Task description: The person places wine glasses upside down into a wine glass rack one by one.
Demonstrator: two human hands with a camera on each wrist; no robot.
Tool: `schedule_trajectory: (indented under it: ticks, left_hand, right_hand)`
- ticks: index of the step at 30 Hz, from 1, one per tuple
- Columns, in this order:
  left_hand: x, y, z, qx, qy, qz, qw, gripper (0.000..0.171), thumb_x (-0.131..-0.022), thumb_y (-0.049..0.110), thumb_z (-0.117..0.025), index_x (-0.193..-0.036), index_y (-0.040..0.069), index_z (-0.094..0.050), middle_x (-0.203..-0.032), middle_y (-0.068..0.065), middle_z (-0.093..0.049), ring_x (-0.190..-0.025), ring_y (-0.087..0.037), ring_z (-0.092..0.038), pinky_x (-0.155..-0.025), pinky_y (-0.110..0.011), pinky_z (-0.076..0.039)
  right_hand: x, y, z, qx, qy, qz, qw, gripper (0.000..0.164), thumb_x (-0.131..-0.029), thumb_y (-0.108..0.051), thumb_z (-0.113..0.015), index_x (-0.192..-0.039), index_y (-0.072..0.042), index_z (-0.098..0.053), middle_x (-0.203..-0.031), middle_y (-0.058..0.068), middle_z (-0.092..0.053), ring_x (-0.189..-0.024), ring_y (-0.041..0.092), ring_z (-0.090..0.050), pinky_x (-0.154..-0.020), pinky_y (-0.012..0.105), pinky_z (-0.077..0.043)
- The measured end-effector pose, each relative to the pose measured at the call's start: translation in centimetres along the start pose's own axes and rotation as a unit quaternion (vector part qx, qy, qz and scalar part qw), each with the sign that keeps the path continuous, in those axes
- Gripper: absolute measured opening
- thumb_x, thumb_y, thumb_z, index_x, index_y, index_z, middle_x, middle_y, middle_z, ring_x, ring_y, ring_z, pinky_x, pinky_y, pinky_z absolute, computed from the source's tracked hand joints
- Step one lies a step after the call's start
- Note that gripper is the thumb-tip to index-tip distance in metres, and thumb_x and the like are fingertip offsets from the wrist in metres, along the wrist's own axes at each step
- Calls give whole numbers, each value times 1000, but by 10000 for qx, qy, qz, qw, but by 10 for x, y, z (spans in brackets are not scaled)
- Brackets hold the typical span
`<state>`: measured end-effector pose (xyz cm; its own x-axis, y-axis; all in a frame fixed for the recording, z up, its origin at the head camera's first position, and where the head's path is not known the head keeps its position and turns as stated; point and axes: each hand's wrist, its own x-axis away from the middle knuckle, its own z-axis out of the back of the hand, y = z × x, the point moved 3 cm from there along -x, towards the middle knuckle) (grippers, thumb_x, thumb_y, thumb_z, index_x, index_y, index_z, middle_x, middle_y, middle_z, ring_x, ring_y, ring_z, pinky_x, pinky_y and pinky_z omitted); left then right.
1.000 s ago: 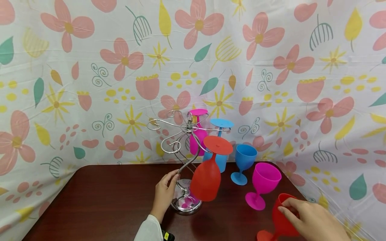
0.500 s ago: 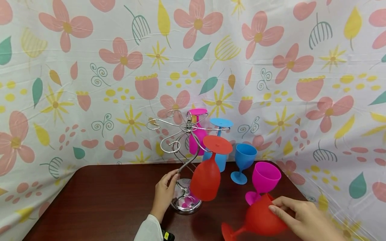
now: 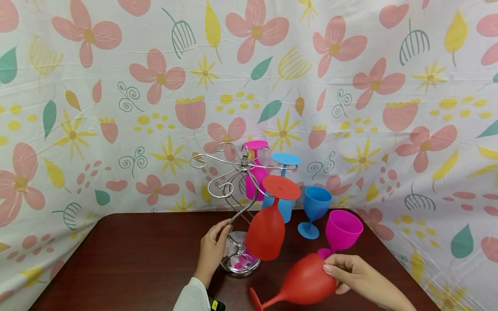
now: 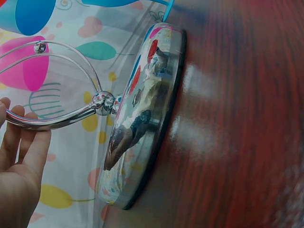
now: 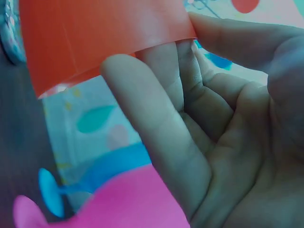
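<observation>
Red goblet (image 3: 305,281), held approx. sideways, mouth at my R grip (image 3: 352,274), stem & foot pointing L of it; grip pinches the rim. Prob. light, stiffish plastic, bit slick, low break risk; I'd hold rim or stem. L grip (image 3: 214,246) holds rack rod (image 4: 71,120). No legible txt/brands.

There're 6 gblts (image 3: 307,280) (2 ea. red/pink/blue), 1 rack (image 3: 244,164), 2 hands (image 3: 214,245).
</observation>
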<state>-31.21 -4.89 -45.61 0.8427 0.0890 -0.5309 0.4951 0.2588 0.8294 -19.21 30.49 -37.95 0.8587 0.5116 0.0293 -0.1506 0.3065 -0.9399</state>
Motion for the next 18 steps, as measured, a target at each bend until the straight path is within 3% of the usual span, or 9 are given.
schedule_trajectory:
  ticks: [4, 8, 14, 18]
  left_hand:
    - [0, 1, 1, 6, -13, 30, 10000, 23, -101, 27, -62, -121, 22, -72, -104, 9, -71, -99, -12, -67, -89, -36, -53]
    - [0, 2, 1, -13, -27, 54, 10000, 23, -101, 28, -63, -121, 22, -72, -104, 9, -71, -100, -13, -67, -89, -38, -53]
    - [2, 3, 1, -58, -52, 67, 9999, 23, -101, 25, -63, -122, 22, -72, -104, 5, -71, -100, -14, -66, -88, -38, -53]
    - [1, 4, 2, -164, -26, -46, 9999, 24, -100, 25, -63, -122, 21, -72, -103, 4, -72, -100, -14, -66, -86, -38, -54]
  right_hand:
    - [-17, 13, -12, -854, -322, -18, 9958, 26, -108, -13, -42, -113, 6, -60, -95, 7, -65, -87, 23, -71, -77, 46, -59]
    - [-34, 26, -30, -1848, -706, 49, 9802, 25, -108, -10, -41, -115, 1, -62, -101, 9, -66, -91, 19, -69, -80, 41, -58]
    - [-59, 39, -67, -3083, -1436, -14, 9404, 28, -110, -11, -35, -116, -7, -61, -108, 6, -67, -98, 18, -69, -85, 34, -57]
    - [-72, 43, -88, -3710, -1702, -171, 9127, 30, -111, -14, -34, -121, -8, -61, -119, 7, -66, -105, 19, -67, -88, 33, -55]
